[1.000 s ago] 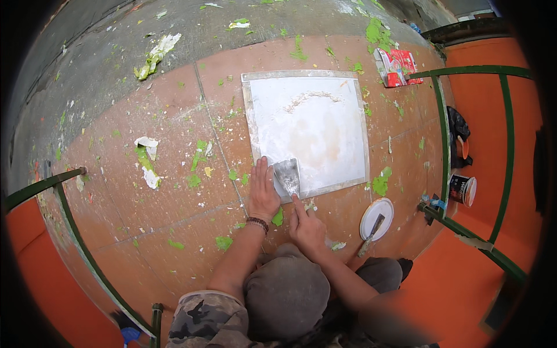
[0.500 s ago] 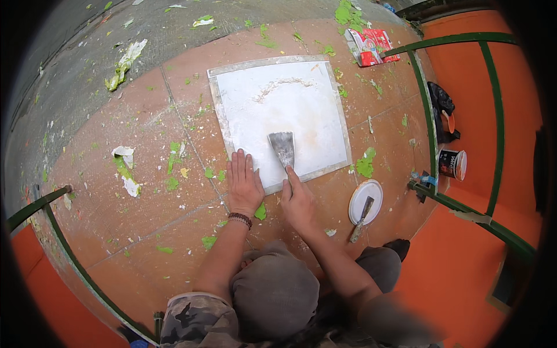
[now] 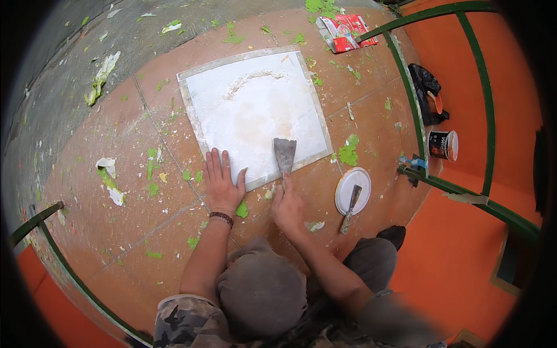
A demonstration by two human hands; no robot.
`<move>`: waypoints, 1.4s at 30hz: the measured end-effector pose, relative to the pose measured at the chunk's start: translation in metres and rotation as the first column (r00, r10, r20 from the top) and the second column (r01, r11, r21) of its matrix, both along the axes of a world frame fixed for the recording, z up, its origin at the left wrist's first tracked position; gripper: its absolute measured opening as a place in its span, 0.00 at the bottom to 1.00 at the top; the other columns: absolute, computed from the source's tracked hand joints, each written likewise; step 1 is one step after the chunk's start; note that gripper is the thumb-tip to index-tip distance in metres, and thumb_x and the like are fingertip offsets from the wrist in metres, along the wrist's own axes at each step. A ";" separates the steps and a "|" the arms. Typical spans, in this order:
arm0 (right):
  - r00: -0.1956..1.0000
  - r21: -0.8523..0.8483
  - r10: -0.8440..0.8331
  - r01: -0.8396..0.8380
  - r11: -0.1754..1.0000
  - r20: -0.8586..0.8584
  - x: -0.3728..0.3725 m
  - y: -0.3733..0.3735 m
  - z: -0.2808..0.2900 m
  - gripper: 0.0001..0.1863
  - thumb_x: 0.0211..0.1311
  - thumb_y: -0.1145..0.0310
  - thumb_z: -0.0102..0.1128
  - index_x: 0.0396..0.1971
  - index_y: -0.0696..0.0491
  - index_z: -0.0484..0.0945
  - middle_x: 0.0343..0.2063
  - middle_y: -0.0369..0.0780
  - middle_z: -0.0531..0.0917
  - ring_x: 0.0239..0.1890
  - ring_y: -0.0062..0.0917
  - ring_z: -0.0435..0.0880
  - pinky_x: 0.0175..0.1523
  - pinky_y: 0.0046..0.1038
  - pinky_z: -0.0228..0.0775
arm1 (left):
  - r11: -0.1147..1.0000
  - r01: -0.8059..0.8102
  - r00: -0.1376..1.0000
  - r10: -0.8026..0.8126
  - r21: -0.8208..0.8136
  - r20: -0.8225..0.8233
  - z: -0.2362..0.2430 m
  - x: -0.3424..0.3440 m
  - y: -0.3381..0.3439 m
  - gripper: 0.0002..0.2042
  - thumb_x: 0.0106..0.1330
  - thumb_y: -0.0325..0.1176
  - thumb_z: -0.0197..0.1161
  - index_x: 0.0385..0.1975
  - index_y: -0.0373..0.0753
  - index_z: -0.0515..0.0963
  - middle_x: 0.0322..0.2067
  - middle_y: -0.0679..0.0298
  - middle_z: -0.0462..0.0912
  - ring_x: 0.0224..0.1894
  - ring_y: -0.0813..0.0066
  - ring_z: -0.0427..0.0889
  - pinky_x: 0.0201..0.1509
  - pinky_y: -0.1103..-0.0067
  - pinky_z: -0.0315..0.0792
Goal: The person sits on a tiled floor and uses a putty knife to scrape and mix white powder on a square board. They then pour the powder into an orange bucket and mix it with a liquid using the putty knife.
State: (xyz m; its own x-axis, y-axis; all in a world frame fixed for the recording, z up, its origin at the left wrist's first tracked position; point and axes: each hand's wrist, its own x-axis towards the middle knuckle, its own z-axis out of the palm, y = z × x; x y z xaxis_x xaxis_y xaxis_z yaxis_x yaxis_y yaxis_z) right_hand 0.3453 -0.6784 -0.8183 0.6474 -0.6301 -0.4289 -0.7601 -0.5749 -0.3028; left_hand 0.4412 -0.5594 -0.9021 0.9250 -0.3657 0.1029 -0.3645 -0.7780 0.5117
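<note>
Scraper (image 3: 285,153), head view, has shifted right, blade now at the white board's (image 3: 246,139) near-right part, farther from the left hand (image 3: 221,188). Left hand lies flat, thumb spread, gripping nothing, at near-left corner. Right hand (image 3: 288,210) curled round scraper handle, forearm angling in from near right.

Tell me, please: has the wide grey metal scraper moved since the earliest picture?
Yes: the scraper moved right, judged against the grey-edged square white board.
</note>
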 end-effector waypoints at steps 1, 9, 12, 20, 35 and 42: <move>0.998 0.014 0.001 0.000 1.000 -0.058 -0.018 0.010 -0.003 0.24 0.69 0.59 0.47 0.62 0.52 0.65 0.34 0.59 0.81 0.35 0.55 0.81 0.42 0.52 0.70 | 1.000 -0.006 1.000 0.006 0.009 0.002 0.001 0.001 0.000 0.33 0.64 0.45 0.59 0.65 0.33 0.61 0.68 0.47 0.56 0.72 0.49 0.52 0.74 0.58 0.46; 0.996 -0.023 -0.086 0.087 0.996 0.016 0.014 -0.039 0.001 0.25 0.70 0.60 0.44 0.63 0.52 0.63 0.34 0.59 0.82 0.36 0.56 0.80 0.43 0.52 0.70 | 1.000 -0.009 1.000 0.009 0.003 0.015 -0.002 -0.003 -0.005 0.33 0.65 0.44 0.59 0.66 0.33 0.60 0.68 0.46 0.55 0.72 0.49 0.52 0.73 0.58 0.47; 0.998 0.040 -0.060 0.061 0.997 -0.018 -0.019 -0.007 -0.003 0.25 0.69 0.59 0.45 0.63 0.53 0.64 0.33 0.58 0.81 0.36 0.56 0.80 0.44 0.52 0.69 | 1.000 -0.008 1.000 0.008 0.018 0.022 0.001 -0.001 -0.001 0.33 0.65 0.44 0.59 0.66 0.33 0.59 0.68 0.46 0.55 0.72 0.49 0.52 0.74 0.58 0.47; 0.993 -0.100 0.013 -0.001 0.995 0.121 0.035 -0.051 -0.009 0.26 0.68 0.58 0.47 0.63 0.52 0.65 0.28 0.58 0.81 0.31 0.55 0.80 0.40 0.53 0.70 | 1.000 0.009 1.000 -0.009 0.021 0.017 0.003 -0.003 -0.004 0.33 0.64 0.43 0.60 0.66 0.33 0.60 0.68 0.45 0.55 0.71 0.47 0.54 0.73 0.57 0.49; 0.991 -0.042 0.040 -0.035 0.998 0.125 0.034 -0.028 -0.020 0.23 0.68 0.60 0.46 0.61 0.50 0.69 0.26 0.56 0.81 0.32 0.52 0.82 0.41 0.50 0.72 | 0.999 -0.020 1.000 0.019 0.031 0.020 0.004 0.003 0.004 0.32 0.63 0.43 0.60 0.64 0.32 0.62 0.67 0.45 0.58 0.71 0.47 0.54 0.73 0.56 0.49; 0.987 -0.154 0.150 -0.139 0.978 0.061 0.130 -0.106 -0.003 0.22 0.68 0.60 0.46 0.60 0.48 0.69 0.25 0.56 0.81 0.33 0.52 0.82 0.42 0.51 0.72 | 1.000 -0.007 1.000 0.007 -0.011 0.000 0.006 0.002 -0.004 0.32 0.63 0.44 0.60 0.63 0.32 0.62 0.67 0.45 0.58 0.71 0.47 0.54 0.73 0.56 0.48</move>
State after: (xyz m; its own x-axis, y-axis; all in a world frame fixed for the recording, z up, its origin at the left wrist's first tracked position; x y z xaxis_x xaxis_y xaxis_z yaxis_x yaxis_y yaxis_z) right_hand 0.4757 -0.7843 -0.8215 0.7618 -0.5812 -0.2860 -0.6453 -0.7197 -0.2562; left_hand 0.4432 -0.5636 -0.8957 0.9276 -0.3580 0.1067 -0.3589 -0.7748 0.5205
